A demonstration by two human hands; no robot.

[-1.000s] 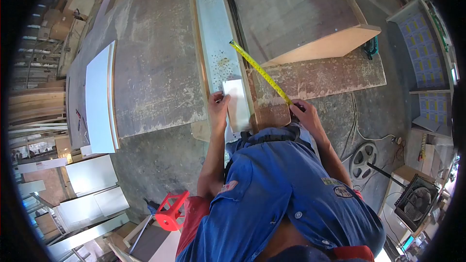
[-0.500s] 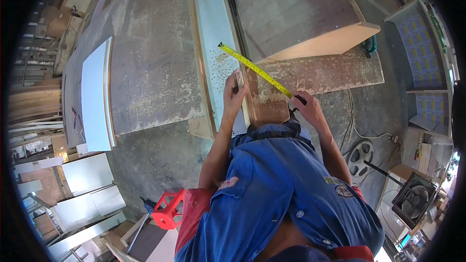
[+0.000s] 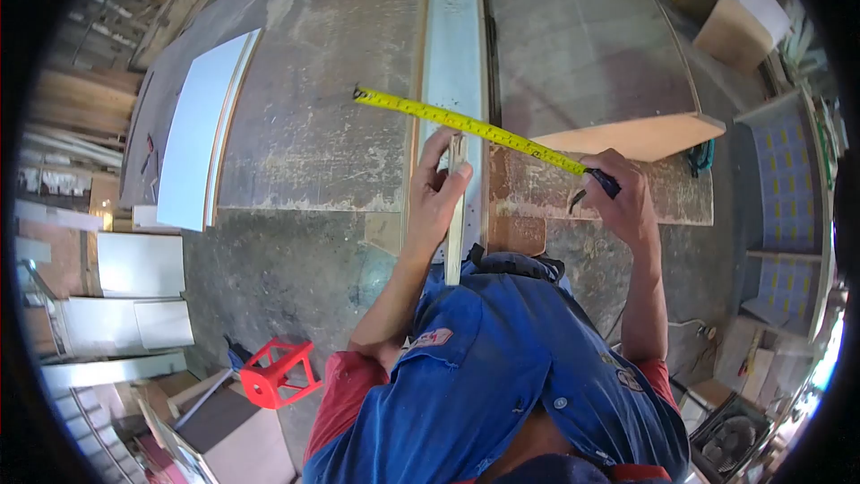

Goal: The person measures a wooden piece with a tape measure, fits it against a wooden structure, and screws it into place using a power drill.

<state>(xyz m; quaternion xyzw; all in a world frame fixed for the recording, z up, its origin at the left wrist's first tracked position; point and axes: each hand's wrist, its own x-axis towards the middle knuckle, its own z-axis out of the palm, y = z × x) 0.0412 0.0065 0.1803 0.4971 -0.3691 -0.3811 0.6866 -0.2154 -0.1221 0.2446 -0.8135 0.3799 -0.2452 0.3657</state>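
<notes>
My left hand [image 3: 434, 204] is closed around a narrow wooden strip [image 3: 455, 237], which stands out toward my body. In my right hand [image 3: 624, 203] is a tape measure [image 3: 488, 131]; its yellow blade runs out to the left, its dark case mostly covered by my fingers. The blade passes just beyond the strip's far end and over the long pale board [image 3: 455, 45]. Whether blade and strip touch, I cannot tell. Both hands are in front of my blue work shirt.
A large worn worktable [image 3: 331, 152] spreads ahead. White panels [image 3: 204, 125] lie on its left, and an angled wooden piece [image 3: 636, 136] is at right. A red stool [image 3: 278, 372] stands on the floor at lower left, a fan [image 3: 724, 439] at lower right.
The tape measure has swung flatter and risen with my right hand, its tip now farther left. My left hand has lifted the wooden strip, so more of it shows. The view has shifted.
</notes>
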